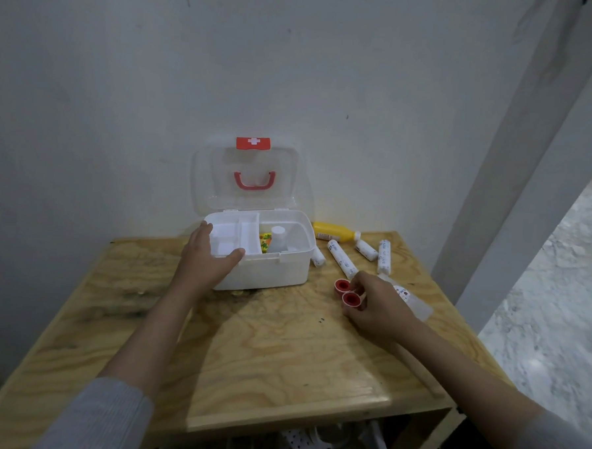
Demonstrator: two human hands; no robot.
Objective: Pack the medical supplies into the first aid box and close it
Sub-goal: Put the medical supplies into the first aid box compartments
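1. A white first aid box (268,274) stands open near the back of a wooden table (264,353), close to a white wall (123,95).
2. Its clear lid (252,177) is tipped up and back, with a red handle (254,181) and a red clasp (253,143) bearing a white cross.
3. A white divided tray (234,236) sits in the left part of the box; the right part holds a white bottle (277,238) standing upright and a small colourful packet (265,242) beside it.
4. The left hand (207,257) rests on the front left corner of the box, fingers spread over the tray's edge and thumb along the front rim, steadying rather than lifting anything.
5. The right hand (374,309) is curled on the table to the right of the box, its fingertips pinching a red-and-white tape roll (351,300).
6. A 2nd tape roll (342,285) lies touching the first, just behind it.
7. Further right, partly hidden by the right hand, lies a clear plastic bottle (417,304) on its side.
8. Behind these, a yellow bottle (335,232) lies on its side by the wall.
9. 4 white bandage rolls lie loose near it: 1 against the box's right side (318,258), a long 1 (342,259), a short 1 (367,250) and 1 nearest the table's right edge (384,257).
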